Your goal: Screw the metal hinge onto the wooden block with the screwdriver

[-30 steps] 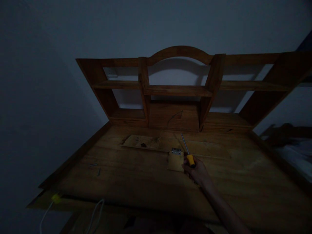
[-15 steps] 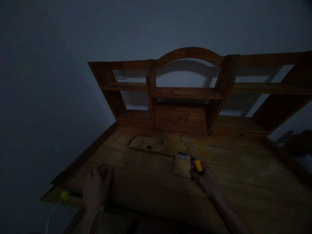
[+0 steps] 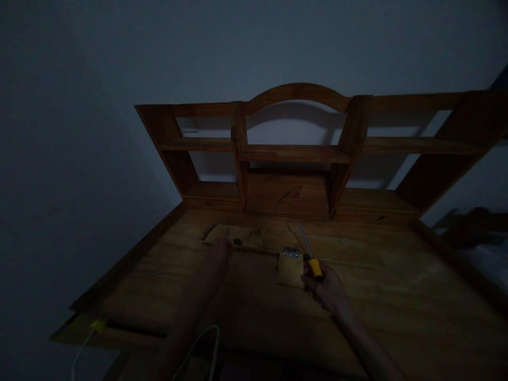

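My right hand (image 3: 327, 288) is closed around a screwdriver (image 3: 316, 269) with a yellow and black handle, its metal shaft pointing up and away. The same hand's fingers pinch the right edge of a small square wooden piece (image 3: 290, 271). A metal hinge (image 3: 291, 252) sits on that piece's far edge. My left hand (image 3: 218, 251), smeared by motion, is over the left part of a long thin board (image 3: 250, 235). Its fingers look bunched; anything in them is hidden. One small grey metal pin or screw (image 3: 156, 272) lies on the desk at left.
The wooden desk top (image 3: 377, 296) has raised side edges. Along its back stands a wooden shelf unit (image 3: 293, 153) against the wall. A white cable (image 3: 216, 338) hangs at the front, and another cable with a yellow piece (image 3: 98, 326) is at the front left corner. The room is dim.
My left hand came into view over the two small metal pieces at left, then moved right and away toward the long board. Only one piece shows there now. The right hand keeps its hold.
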Demonstrator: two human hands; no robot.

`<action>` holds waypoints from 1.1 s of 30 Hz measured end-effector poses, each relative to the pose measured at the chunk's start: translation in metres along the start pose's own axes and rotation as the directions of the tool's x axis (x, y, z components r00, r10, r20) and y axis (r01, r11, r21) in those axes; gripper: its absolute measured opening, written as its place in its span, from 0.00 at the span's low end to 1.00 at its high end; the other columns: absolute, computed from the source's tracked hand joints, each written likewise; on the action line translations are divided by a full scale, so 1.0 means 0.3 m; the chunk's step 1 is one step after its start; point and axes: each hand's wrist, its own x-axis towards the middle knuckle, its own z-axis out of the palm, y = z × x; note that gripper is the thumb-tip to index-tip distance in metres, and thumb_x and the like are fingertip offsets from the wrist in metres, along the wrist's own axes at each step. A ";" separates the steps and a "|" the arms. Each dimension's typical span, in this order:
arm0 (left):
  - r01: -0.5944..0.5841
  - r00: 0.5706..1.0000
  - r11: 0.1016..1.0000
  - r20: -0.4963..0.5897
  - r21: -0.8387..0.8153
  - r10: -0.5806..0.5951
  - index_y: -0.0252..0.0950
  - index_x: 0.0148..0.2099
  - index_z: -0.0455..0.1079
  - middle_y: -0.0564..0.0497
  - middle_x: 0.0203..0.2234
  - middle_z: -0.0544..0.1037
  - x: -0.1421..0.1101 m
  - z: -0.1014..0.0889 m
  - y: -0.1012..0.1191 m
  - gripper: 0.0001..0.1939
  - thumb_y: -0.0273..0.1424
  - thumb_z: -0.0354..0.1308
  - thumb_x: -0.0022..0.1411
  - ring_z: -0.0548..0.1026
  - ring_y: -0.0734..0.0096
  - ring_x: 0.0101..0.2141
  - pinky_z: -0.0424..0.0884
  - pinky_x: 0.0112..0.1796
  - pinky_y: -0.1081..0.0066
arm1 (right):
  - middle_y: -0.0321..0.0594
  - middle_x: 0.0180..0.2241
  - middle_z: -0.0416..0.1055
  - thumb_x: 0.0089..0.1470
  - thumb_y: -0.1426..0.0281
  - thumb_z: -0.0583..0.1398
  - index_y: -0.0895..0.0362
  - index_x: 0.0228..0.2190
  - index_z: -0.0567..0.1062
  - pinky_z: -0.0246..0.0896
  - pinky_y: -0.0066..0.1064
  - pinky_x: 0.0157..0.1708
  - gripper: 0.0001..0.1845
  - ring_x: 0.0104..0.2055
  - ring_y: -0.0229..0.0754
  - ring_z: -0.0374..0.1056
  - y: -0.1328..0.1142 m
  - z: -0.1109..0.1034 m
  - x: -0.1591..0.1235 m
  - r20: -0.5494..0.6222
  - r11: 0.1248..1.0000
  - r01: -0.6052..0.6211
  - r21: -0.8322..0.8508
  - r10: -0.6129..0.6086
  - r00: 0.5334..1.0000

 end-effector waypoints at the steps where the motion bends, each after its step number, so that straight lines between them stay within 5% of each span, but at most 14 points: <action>1: -0.064 0.997 0.997 0.037 -0.033 0.065 0.37 0.40 0.69 0.45 0.34 0.75 0.045 0.029 0.055 0.06 0.30 0.52 0.64 0.75 0.58 0.38 0.69 0.39 0.65 | 0.30 0.20 0.67 0.41 0.65 0.62 0.56 0.37 0.67 0.49 0.25 0.14 0.19 0.15 0.32 0.57 0.005 0.000 0.003 -0.003 1.000 0.009 0.004 -0.009 1.000; 6: -0.358 0.896 0.900 0.179 -0.248 0.406 0.37 0.38 0.69 0.49 0.37 0.75 0.196 0.180 0.231 0.03 0.28 0.54 0.65 0.74 0.68 0.38 0.69 0.39 0.72 | 0.31 0.23 0.68 0.41 0.62 0.63 0.55 0.37 0.67 0.53 0.25 0.16 0.20 0.18 0.34 0.61 0.020 0.005 0.014 -0.012 0.998 0.055 0.035 -0.055 0.998; 9: -0.466 0.820 0.770 0.115 -0.435 0.561 0.37 0.40 0.70 0.49 0.39 0.74 0.204 0.252 0.255 0.05 0.29 0.54 0.67 0.73 0.69 0.41 0.68 0.43 0.71 | 0.31 0.23 0.68 0.41 0.61 0.63 0.55 0.36 0.67 0.55 0.26 0.17 0.20 0.19 0.34 0.63 0.017 0.011 0.011 -0.019 0.997 0.054 0.053 -0.053 0.998; 13: -0.445 0.841 0.708 0.018 -0.548 0.541 0.37 0.43 0.73 0.49 0.40 0.76 0.164 0.316 0.230 0.09 0.31 0.52 0.69 0.73 0.68 0.43 0.69 0.46 0.68 | 0.30 0.22 0.67 0.43 0.60 0.63 0.55 0.36 0.67 0.54 0.25 0.16 0.19 0.18 0.34 0.62 0.006 0.016 0.000 -0.017 0.997 0.047 0.062 -0.046 0.999; 18: -0.440 0.856 0.703 -0.024 -0.559 0.516 0.38 0.45 0.74 0.49 0.40 0.79 0.131 0.324 0.203 0.10 0.33 0.52 0.70 0.75 0.68 0.43 0.70 0.47 0.68 | 0.29 0.22 0.67 0.43 0.61 0.63 0.55 0.37 0.67 0.54 0.25 0.16 0.19 0.18 0.34 0.61 0.005 0.012 -0.001 -0.014 0.998 0.034 0.061 -0.033 0.999; 26: -0.686 0.675 0.618 -0.018 -0.384 0.738 0.35 0.53 0.72 0.45 0.45 0.79 0.140 0.334 0.185 0.16 0.27 0.45 0.71 0.74 0.65 0.45 0.70 0.48 0.66 | 0.31 0.23 0.67 0.45 0.62 0.64 0.55 0.38 0.67 0.55 0.25 0.17 0.19 0.18 0.33 0.61 -0.002 0.006 -0.008 -0.002 0.999 0.010 0.046 -0.010 1.000; 33: -0.628 0.734 0.678 -0.002 -0.382 0.679 0.40 0.56 0.72 0.47 0.45 0.78 0.130 0.352 0.164 0.16 0.28 0.49 0.71 0.74 0.67 0.46 0.72 0.47 0.69 | 0.31 0.24 0.68 0.44 0.61 0.64 0.56 0.38 0.67 0.55 0.25 0.16 0.20 0.18 0.34 0.62 -0.003 0.008 -0.009 -0.023 1.000 0.001 0.020 -0.001 1.000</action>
